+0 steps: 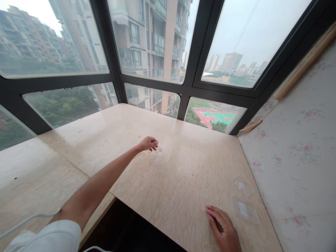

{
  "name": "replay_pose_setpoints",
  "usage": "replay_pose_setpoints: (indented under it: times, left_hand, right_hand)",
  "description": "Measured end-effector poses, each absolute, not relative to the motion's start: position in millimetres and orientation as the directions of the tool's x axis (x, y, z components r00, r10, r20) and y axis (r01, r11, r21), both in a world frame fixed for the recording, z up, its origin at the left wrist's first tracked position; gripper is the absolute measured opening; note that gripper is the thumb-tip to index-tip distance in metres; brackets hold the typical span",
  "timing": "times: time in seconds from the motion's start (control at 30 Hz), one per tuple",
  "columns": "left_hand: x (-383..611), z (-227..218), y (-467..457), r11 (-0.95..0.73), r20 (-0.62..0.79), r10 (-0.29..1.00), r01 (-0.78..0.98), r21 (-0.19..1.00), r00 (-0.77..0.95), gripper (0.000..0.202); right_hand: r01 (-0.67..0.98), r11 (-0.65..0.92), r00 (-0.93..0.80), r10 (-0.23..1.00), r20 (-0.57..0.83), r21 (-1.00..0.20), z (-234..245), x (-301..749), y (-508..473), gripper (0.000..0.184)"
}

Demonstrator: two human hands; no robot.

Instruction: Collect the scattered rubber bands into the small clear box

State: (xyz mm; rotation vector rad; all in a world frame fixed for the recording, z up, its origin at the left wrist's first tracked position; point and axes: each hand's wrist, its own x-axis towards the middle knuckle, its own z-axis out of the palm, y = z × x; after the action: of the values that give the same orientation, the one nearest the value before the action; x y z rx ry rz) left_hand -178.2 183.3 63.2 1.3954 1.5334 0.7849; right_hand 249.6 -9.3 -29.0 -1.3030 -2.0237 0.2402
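Note:
My left hand [148,143] reaches far out over the pale marble-patterned surface [170,182]. Its thumb and forefinger are closed in a pinch, with a thin pale edge showing at the tips, seemingly a small ring [156,142]. Beneath and beside this hand lie several small thin rings, among them a ring [160,150] just right of the fingers and another ring [144,154] below the wrist. A reddish ring [139,137] lies apart, farther back. Near the front right, my right hand [223,227] rests on the surface, fingers loosely bent and holding nothing visible.
Two clear plastic bags [245,210] with white labels lie along the right side by the flowered wall [296,157]. Dark window frames [154,78] bound the back. A dark gap [126,227] opens at the front edge. A white cable [28,220] crosses my left arm.

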Motion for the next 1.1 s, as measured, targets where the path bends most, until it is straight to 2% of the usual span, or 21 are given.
replay_pose_setpoints:
  times: [0.13, 0.3, 0.43, 0.6, 0.73, 0.8, 0.9, 0.97, 1.1]
  left_hand:
    - [-168, 63, 186, 0.153, -0.190, 0.981, 0.430, 0.889, 0.044, 0.031]
    - [-171, 62, 188, 0.191, -0.203, 0.979, 0.335, 0.923, 0.001, 0.032]
    - [-193, 62, 184, 0.223, -0.198, 0.974, 0.309, 0.924, -0.111, 0.032]
    - [-239, 64, 171, 0.283, -0.171, 0.938, 0.384, 0.879, -0.300, 0.025]
    - [-271, 64, 154, 0.350, -0.065, 0.860, 0.494, 0.796, -0.506, 0.025]
    - [-278, 60, 143, 0.349, 0.027, 0.840, 0.578, 0.738, -0.542, 0.031]
    - [-274, 50, 126, 0.284, 0.215, 0.860, 0.784, 0.552, -0.463, 0.042]
    - [-264, 42, 115, 0.230, 0.289, 0.883, 0.877, 0.421, -0.370, 0.046]
    - [-238, 30, 103, 0.106, 0.250, 0.948, 0.939, 0.326, -0.194, 0.045]
  right_hand:
    - [0.717, 0.482, -0.246, 0.851, 0.464, -0.504, -28, 249, -10, 0.030]
    - [0.718, 0.466, -0.233, 0.861, 0.453, -0.516, -25, 248, -10, 0.032]
    - [0.714, 0.472, -0.234, 0.857, 0.459, -0.517, -25, 249, -10, 0.030]
    - [0.711, 0.494, -0.244, 0.841, 0.483, -0.500, -27, 249, -10, 0.027]
    - [0.719, 0.513, -0.267, 0.827, 0.496, -0.468, -26, 249, -10, 0.027]
    - [0.721, 0.525, -0.280, 0.818, 0.503, -0.452, -25, 249, -9, 0.027]
    - [0.722, 0.533, -0.281, 0.809, 0.517, -0.441, -26, 250, -8, 0.027]
    - [0.726, 0.522, -0.277, 0.818, 0.504, -0.448, -27, 251, -8, 0.029]
    - [0.737, 0.488, -0.268, 0.846, 0.462, -0.467, -29, 251, -9, 0.031]
